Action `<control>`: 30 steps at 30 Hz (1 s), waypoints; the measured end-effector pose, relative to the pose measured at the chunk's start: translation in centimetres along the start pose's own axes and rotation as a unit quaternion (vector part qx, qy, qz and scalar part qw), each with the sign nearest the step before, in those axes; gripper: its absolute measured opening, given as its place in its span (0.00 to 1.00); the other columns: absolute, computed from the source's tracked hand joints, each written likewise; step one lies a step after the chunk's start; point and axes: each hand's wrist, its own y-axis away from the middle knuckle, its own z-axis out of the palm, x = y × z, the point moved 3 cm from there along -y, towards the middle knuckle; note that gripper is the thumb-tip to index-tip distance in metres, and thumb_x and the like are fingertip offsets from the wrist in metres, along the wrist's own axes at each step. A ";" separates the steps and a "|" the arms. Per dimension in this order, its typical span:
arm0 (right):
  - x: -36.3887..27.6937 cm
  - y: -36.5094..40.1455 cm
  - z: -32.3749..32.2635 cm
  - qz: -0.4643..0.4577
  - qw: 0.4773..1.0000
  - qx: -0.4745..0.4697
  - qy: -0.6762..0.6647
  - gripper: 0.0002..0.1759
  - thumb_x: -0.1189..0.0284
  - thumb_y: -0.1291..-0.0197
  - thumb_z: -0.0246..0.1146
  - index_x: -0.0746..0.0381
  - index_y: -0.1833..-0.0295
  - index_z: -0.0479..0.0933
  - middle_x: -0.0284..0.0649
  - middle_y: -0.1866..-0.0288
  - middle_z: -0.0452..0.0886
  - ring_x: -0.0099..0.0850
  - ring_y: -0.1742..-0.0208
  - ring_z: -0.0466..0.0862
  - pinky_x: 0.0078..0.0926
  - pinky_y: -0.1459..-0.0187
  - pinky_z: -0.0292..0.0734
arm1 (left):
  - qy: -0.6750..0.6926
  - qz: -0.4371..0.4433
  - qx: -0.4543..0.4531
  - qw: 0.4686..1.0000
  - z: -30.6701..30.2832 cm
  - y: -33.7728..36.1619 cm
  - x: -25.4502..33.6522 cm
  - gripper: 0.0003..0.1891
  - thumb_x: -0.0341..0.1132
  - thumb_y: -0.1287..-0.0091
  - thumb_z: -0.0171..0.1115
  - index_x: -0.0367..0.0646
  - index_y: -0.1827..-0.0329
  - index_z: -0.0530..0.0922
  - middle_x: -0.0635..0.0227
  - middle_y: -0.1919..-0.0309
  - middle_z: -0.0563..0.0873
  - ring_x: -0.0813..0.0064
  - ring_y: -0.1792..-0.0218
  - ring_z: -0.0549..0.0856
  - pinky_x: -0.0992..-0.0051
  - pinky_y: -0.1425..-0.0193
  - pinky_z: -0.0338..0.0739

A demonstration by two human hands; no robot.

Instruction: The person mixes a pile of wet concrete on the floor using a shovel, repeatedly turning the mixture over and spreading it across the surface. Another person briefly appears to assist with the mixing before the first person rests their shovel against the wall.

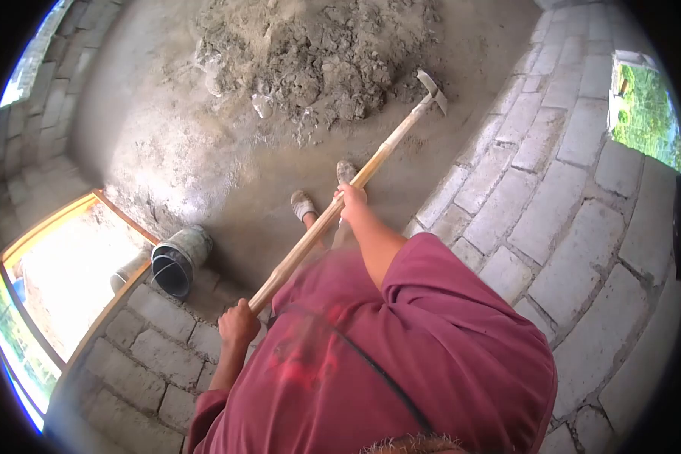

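A hoe with a long pale wooden handle [310, 238] runs diagonally across the head view. Its metal head [434, 94] is up at the far right end, beside the lower right edge of a heap of wet grey mortar [318, 64]. My left hand [238, 323] is wrapped round the handle's near end, close to my body. Farther along, my right hand [351, 201] grips the middle of the handle, just above my feet. Both hands are closed on the wood.
Block walls rise on the right [537, 212] and left. Beside a timber-framed doorway [121, 216] a dirty bucket [183, 257] lies tipped, its mouth towards me. My shoes [303, 204] stand on the grey floor [250, 178]. A window opening [645, 113] shows greenery on the right.
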 end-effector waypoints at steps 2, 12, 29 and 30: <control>-1.0 2.8 -1.2 0.008 0.998 -0.051 -0.021 0.13 0.77 0.43 0.68 0.65 0.54 0.74 0.43 0.67 0.78 0.39 0.70 0.83 0.39 0.67 0.83 | 0.002 0.017 -0.007 1.000 -1.3 1.4 -0.4 0.09 0.34 0.37 0.61 0.43 0.57 0.80 0.45 0.61 0.89 0.43 0.57 0.90 0.48 0.50 0.83; -10.8 10.3 -0.4 -0.075 0.987 -0.130 -0.053 0.08 0.75 0.45 0.67 0.65 0.63 0.74 0.44 0.71 0.79 0.38 0.72 0.84 0.39 0.67 0.85 | 0.037 0.109 0.129 0.985 0.9 -3.4 -1.5 0.08 0.37 0.38 0.62 0.45 0.60 0.77 0.51 0.66 0.89 0.43 0.60 0.89 0.46 0.55 0.81; -15.7 8.9 -0.5 -0.282 0.949 -0.138 -0.039 0.09 0.69 0.36 0.66 0.60 0.62 0.73 0.35 0.72 0.76 0.29 0.73 0.80 0.31 0.66 0.81 | 0.066 0.110 0.046 0.991 -1.5 -7.2 4.3 0.12 0.40 0.37 0.64 0.46 0.54 0.78 0.44 0.62 0.88 0.40 0.55 0.88 0.44 0.49 0.81; -12.3 4.4 -0.9 -0.263 0.962 -0.073 0.029 0.11 0.66 0.37 0.68 0.60 0.62 0.74 0.36 0.71 0.76 0.30 0.72 0.80 0.32 0.68 0.80 | 0.045 0.085 0.027 0.995 -0.8 -6.5 4.0 0.11 0.40 0.36 0.62 0.46 0.54 0.78 0.45 0.61 0.89 0.40 0.54 0.88 0.45 0.49 0.81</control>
